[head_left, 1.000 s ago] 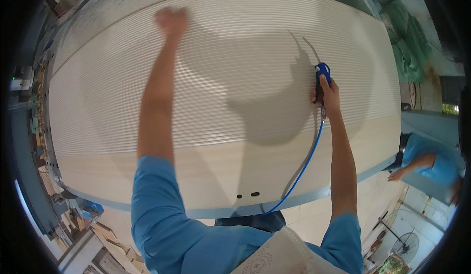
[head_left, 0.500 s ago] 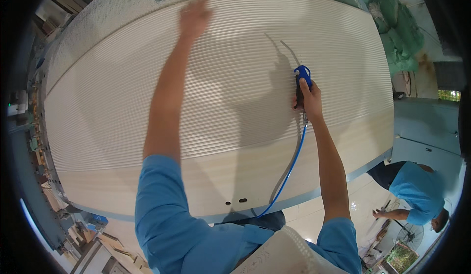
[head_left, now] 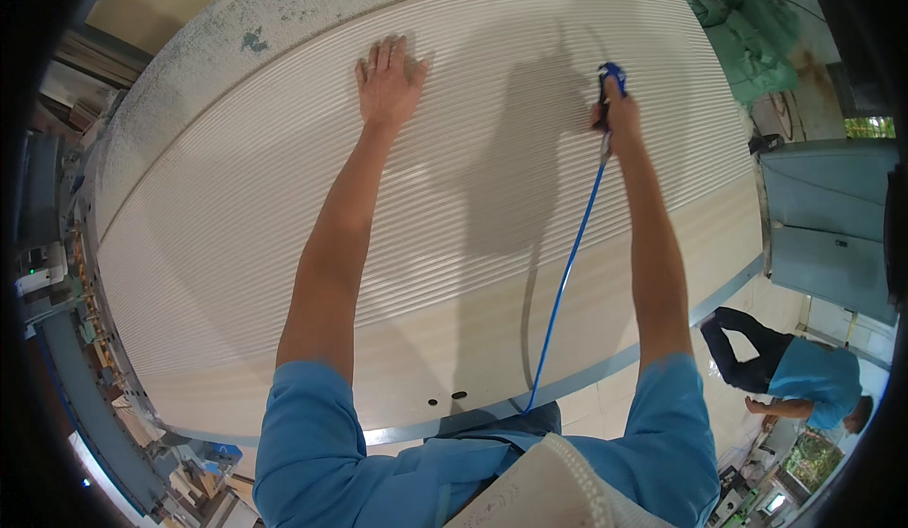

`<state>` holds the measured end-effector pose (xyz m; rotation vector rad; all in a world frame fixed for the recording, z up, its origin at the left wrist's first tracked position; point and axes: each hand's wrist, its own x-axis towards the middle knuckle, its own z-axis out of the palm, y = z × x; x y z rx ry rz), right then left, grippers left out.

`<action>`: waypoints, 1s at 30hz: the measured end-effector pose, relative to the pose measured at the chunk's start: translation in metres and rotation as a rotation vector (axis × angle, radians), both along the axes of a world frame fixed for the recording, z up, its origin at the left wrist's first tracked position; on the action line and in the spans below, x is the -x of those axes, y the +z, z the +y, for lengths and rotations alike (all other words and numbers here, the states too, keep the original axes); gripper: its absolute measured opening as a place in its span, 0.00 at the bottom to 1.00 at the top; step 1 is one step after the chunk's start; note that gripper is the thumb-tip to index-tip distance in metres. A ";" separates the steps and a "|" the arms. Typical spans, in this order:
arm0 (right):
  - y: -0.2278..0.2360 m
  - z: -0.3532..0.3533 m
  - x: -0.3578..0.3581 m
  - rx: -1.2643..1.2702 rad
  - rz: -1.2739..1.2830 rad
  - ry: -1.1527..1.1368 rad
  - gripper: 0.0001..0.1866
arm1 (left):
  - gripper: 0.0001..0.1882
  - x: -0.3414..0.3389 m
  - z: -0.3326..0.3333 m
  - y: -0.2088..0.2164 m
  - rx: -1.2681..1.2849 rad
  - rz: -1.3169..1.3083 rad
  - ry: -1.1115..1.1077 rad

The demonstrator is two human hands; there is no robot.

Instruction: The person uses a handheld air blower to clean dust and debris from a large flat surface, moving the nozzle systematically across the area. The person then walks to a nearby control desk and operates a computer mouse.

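Note:
A large pale panel (head_left: 397, 273) with close parallel grooves lies before me. My left hand (head_left: 390, 88) rests palm down on its far part, fingers spread. Farther right, my right hand (head_left: 619, 117) is wrapped round a blue and black air blow gun (head_left: 613, 76), held above the grooves with its nozzle pointing away from me. The thin nozzle is hard to make out. A blue air hose (head_left: 564, 287) runs from the gun's handle back over the panel's near edge by my body.
Pale dust coats the surface (head_left: 203, 103) beyond the panel. Green sheeting (head_left: 747, 41) is heaped at the far right, above a grey-blue cabinet (head_left: 832, 207). Another person (head_left: 804, 372) in a blue shirt is at the lower right. Two dark holes (head_left: 460, 396) pierce the panel's near strip.
My left hand, blurred by motion before, now lies still and a little nearer on the panel. My right hand has carried the blow gun farther away, drawing the hose straighter.

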<state>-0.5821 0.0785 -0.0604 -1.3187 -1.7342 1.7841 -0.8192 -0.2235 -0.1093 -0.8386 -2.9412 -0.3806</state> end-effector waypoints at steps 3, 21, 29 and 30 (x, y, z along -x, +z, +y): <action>-0.005 0.042 0.039 0.108 0.071 -0.052 0.23 | 0.37 0.003 -0.002 0.003 -0.024 -0.003 0.023; -0.001 -0.040 0.127 0.244 0.122 0.185 0.25 | 0.29 0.006 -0.012 0.006 -0.204 -0.101 0.001; 0.018 -0.041 0.003 0.032 -0.125 0.498 0.26 | 0.34 -0.059 -0.083 -0.017 0.011 0.078 -0.110; 0.026 -0.036 -0.026 0.060 -0.182 0.452 0.24 | 0.34 -0.068 -0.111 -0.019 0.012 0.102 -0.125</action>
